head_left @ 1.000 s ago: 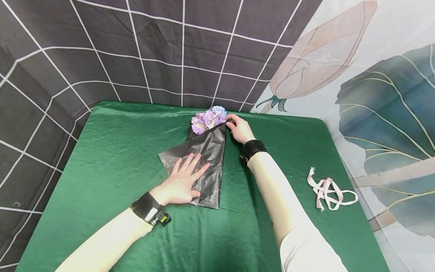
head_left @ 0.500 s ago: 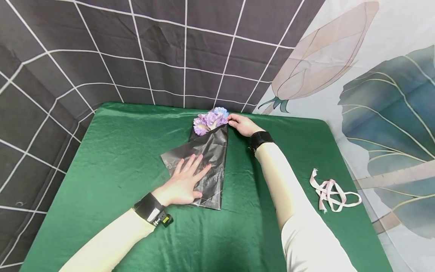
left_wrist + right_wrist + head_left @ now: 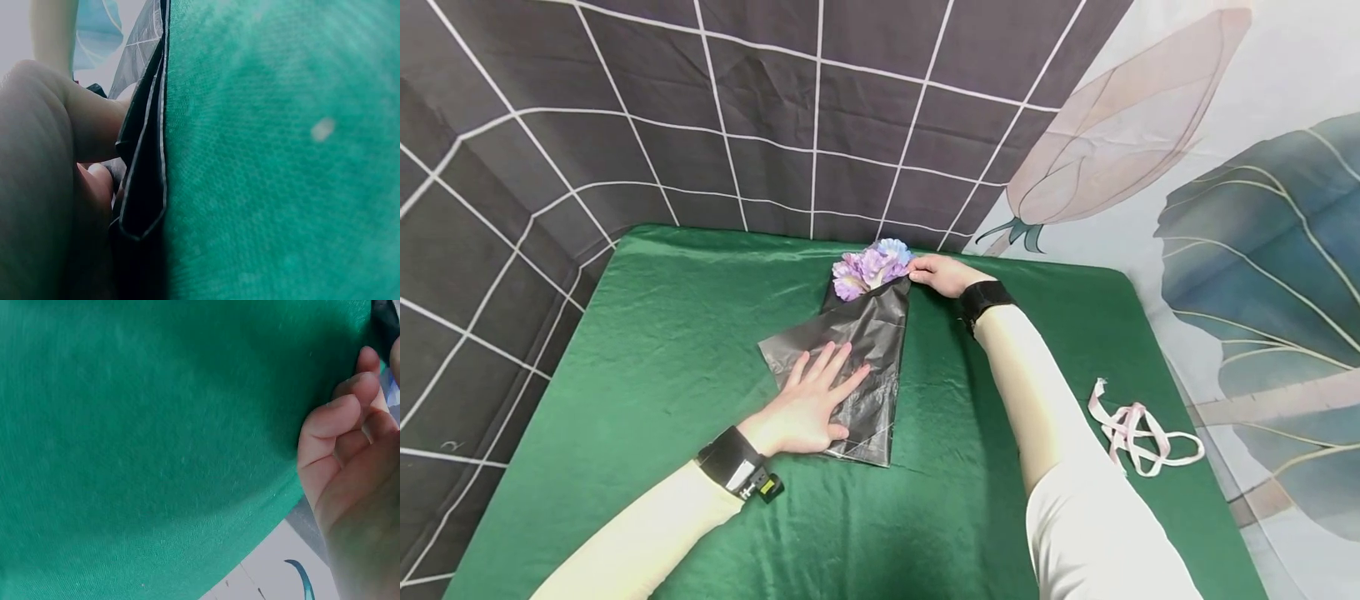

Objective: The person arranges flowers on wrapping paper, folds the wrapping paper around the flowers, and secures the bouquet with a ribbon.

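Note:
A bunch of purple and blue artificial flowers (image 3: 872, 271) pokes out of a folded sheet of thin black wrapping paper (image 3: 872, 333) on the green cloth. My left hand (image 3: 801, 408) rests on the lower part of the paper, fingers straight and spread. My right hand (image 3: 942, 275) pinches the paper's upper right edge beside the blooms. In the right wrist view the fingers of my right hand (image 3: 350, 425) are curled, with a bit of black paper (image 3: 385, 328) at the top corner. The left wrist view shows open layers at the paper's folded bottom edge (image 3: 147, 162).
A pink and white ribbon (image 3: 1138, 437) lies loosely looped near the table's right edge. The green tablecloth (image 3: 685, 333) extends under everything. A dark gridded curtain (image 3: 760, 108) hangs behind the table, and a flower-printed one (image 3: 1285, 250) at the right.
My right wrist has swung outward to the right, while its fingertips stay at the paper's upper edge. The left hand keeps its place on the paper. The head view has shifted slightly.

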A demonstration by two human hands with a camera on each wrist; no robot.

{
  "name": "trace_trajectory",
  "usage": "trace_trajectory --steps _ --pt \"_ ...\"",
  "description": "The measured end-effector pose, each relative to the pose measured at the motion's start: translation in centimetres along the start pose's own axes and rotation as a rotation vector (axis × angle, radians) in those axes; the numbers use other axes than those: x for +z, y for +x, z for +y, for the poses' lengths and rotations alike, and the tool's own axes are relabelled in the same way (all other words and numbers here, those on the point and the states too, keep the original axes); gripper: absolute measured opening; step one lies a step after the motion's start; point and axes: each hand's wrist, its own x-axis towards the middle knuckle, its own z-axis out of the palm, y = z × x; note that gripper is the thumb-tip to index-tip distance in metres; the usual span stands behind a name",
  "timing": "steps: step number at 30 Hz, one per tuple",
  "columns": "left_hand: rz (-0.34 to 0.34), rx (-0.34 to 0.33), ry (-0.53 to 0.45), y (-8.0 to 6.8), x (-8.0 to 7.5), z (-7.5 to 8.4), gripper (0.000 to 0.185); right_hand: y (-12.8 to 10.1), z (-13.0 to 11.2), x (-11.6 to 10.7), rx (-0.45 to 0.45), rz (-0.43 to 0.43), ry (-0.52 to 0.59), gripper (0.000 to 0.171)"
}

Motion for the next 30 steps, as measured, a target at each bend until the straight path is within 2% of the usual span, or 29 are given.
trace_trajectory --steps 4,10,15,21,23,28,30 --pt "0.004 0.006 0.009 0.1 0.0 0.1 0.101 -0.3 0.1 -0.2 0.007 0.035 -0.029 0.019" --pt "-0.007 0.001 0.012 0.3 0.1 0.2 0.101 -0.2 0.5 0.2 0.027 0.136 -0.121 0.017" --pt "-0.007 0.003 0.014 0.3 0.2 0.2 0.101 0.0 0.7 0.6 0.013 0.185 -0.205 0.017" --pt "0.000 0.001 0.010 0.3 0.2 0.2 0.101 0.2 0.3 1.1 0.032 0.263 -0.218 0.016" --pt "0.006 0.000 0.004 0.2 0.1 0.1 0.100 0.1 0.1 1.4 0.069 0.306 -0.202 0.018" --pt "-0.003 -0.007 -0.009 0.2 0.2 -0.1 0.099 -0.9 -0.6 2.2 0.232 0.420 -0.120 0.037" --pt "-0.012 -0.013 -0.011 0.1 0.3 -0.1 0.100 -1.5 -1.3 2.5 0.266 0.451 -0.138 0.037"
